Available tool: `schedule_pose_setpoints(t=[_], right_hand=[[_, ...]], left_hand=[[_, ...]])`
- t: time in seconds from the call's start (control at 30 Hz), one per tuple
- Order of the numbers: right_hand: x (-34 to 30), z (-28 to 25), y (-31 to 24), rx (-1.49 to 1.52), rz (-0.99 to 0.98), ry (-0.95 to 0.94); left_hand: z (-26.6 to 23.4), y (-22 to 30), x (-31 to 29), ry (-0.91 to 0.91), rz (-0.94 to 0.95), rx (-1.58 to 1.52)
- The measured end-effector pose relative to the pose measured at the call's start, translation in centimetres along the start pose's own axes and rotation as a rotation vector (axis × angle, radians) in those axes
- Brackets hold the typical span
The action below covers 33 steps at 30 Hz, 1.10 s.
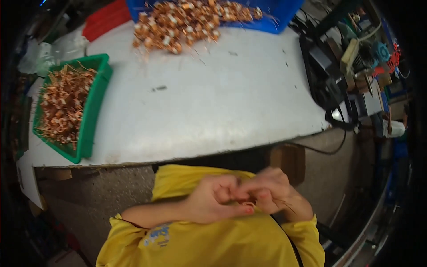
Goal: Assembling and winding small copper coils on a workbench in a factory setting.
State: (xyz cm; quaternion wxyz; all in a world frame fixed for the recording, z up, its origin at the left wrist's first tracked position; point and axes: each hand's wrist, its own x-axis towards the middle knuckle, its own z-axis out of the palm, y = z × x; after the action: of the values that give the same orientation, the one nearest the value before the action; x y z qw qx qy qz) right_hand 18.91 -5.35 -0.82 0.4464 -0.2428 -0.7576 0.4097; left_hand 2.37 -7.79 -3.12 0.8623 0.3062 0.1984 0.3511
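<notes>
Close in front of my yellow shirt, my left hand (212, 199) and my right hand (270, 189) meet with their fingers closed. Pinched between them is a small copper wire coil (248, 204), mostly hidden by fingers. Thin wire ends stick out to the right, beneath my right hand. Motion blurs the fingertips a little. Beyond my hands, a green tray (98, 86) full of copper coils stands at the left of the white table (200, 107). A loose heap of similar coils (178, 26), some with white parts, spills from a blue bin (280, 20) at the far side.
The table's near edge lies just past my hands. A red piece (104, 20) and clear plastic bags (49, 55) are at the far left. On the right stand a black device (327, 84), cables and machine parts. Under the table is a brown cardboard box (288, 163).
</notes>
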Motion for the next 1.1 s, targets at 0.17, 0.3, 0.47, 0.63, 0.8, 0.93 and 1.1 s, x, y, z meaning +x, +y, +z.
schedule_pose_setpoints(t=[0.17,0.3,0.47,0.63,0.8,0.93,1.1], right_hand=[[-1.0,-1.3,-1.5,0.129,0.159,0.014],[-4.9,-7.2,-1.1,0.051,0.076,0.575],[-3.1,-11.8,-4.2,0.002,0.167,0.73],[15.0,-2.4,-2.8,-0.43,0.262,-0.079],[27.1,4.1,4.4,-1.125,-0.003,-0.021],[30.4,5.3,8.1,-1.452,0.207,-0.127],[30.2,7.5,10.1,-1.509,0.179,-0.031]], left_hand=[[0.7,0.4,-0.7,-0.047,0.04,-0.084],[-1.8,1.3,-2.4,-0.08,0.058,-0.066],[-4.5,2.7,-3.2,-0.091,0.127,-0.237],[-3.3,4.8,-3.5,-0.093,0.025,-0.109],[-1.1,3.6,-2.9,-0.162,0.055,0.392],[-1.6,2.9,-2.4,0.019,-0.055,0.427],[-3.8,4.1,-3.3,0.022,-0.081,0.665]])
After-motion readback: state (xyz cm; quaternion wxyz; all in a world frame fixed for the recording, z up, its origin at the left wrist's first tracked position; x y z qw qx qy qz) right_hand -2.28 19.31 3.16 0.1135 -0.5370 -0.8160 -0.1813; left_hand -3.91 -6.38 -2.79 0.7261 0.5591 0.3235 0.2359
